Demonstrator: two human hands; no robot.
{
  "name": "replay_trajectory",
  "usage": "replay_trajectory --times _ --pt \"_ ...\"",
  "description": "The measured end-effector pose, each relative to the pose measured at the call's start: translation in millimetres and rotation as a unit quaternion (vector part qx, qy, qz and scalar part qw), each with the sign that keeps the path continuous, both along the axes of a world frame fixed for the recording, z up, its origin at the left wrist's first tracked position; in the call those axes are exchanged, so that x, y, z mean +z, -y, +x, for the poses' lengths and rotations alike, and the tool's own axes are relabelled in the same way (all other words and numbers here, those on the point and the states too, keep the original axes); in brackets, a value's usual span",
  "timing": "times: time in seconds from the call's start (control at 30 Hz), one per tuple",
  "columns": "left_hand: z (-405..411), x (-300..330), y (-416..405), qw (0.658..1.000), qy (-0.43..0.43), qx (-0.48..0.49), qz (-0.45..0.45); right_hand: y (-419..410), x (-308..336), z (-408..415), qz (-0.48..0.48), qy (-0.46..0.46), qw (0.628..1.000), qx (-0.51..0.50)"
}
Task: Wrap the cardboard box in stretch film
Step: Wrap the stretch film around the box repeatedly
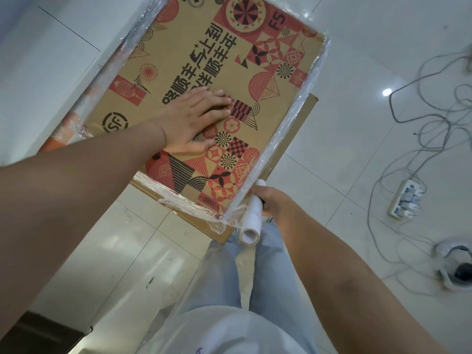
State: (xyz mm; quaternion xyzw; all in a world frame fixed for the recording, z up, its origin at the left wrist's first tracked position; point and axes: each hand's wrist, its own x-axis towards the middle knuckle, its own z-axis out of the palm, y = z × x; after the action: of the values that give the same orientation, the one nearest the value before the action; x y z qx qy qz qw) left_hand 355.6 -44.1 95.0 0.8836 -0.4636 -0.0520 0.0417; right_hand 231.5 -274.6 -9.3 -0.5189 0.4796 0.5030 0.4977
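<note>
Left hand (196, 118) flat on box (268, 80)

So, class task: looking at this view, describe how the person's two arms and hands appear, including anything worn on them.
Both forearms are bare, with no sleeves in view. The left hand and right hand wear no gloves, rings, watch or bracelet. Below the arms, light blue jeans and a white top show.

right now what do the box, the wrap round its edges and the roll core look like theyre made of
Cardboard box: brown corrugated-looking cardboard, matte, printed in red and black; a small tear shows in its surface.
Stretch film: thin clear plastic, glossy, wrinkled and bunched along the box edges.
Roll core, gripped by the right hand: probably a white paper tube, with a hollow end and a tan rim.
</note>
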Motion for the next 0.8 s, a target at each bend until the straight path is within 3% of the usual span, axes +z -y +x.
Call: replay_trajectory --times 0.13,0.47,0.67,0.8 --pt "-0.2 -1.1 2.4 1.0 0.001 0.004 -0.01 18.0 5.0 5.6 0.029 -0.049 0.998 0.01" --pt "1.3 -2.1 2.6 1.0 0.007 0.008 0.006 48.3 -1.4 23.1 0.092 -0.084 0.989 -0.075" --pt "-0.6 -2.6 -0.6 0.999 0.018 0.019 0.023 34.8 -5.1 22.7 0.076 -0.065 0.994 0.051" --pt "-0.8 0.3 2.3 0.999 0.02 0.018 0.031 51.1 -5.6 36.1 0.033 -0.062 0.994 0.081"
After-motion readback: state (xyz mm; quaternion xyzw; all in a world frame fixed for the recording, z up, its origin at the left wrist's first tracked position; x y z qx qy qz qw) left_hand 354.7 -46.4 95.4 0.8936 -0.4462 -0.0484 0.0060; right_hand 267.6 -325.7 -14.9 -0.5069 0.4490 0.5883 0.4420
